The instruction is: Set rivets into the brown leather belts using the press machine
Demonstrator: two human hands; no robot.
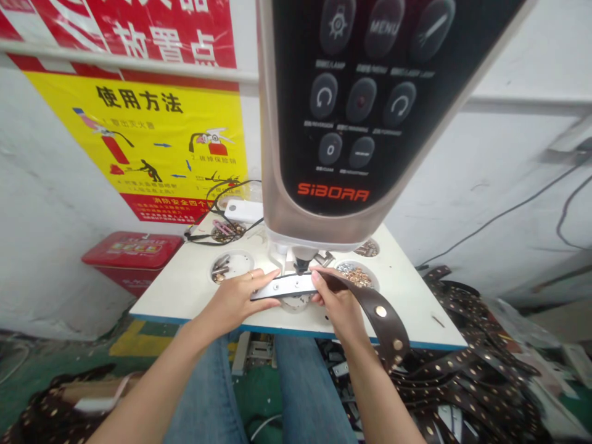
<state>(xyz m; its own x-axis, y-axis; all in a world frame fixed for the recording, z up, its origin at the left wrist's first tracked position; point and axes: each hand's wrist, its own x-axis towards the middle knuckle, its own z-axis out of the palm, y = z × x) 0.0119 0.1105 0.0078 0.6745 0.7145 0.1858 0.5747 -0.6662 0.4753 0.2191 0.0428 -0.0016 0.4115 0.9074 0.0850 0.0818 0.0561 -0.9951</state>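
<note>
Belt [382, 327] beneath the SiBORA stud press [342, 123]
Both hands grip it above the white table [407, 290]: left hand [235, 302] on the pale stretch, right hand [335, 302] on brown leather, just beside a recess of brass studs [354, 275].

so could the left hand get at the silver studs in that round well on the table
Probably yes. The left hand rests on the studded brown belt right beside the silver studs, and nothing stands between them, though it would likely need to release the belt first.
</note>
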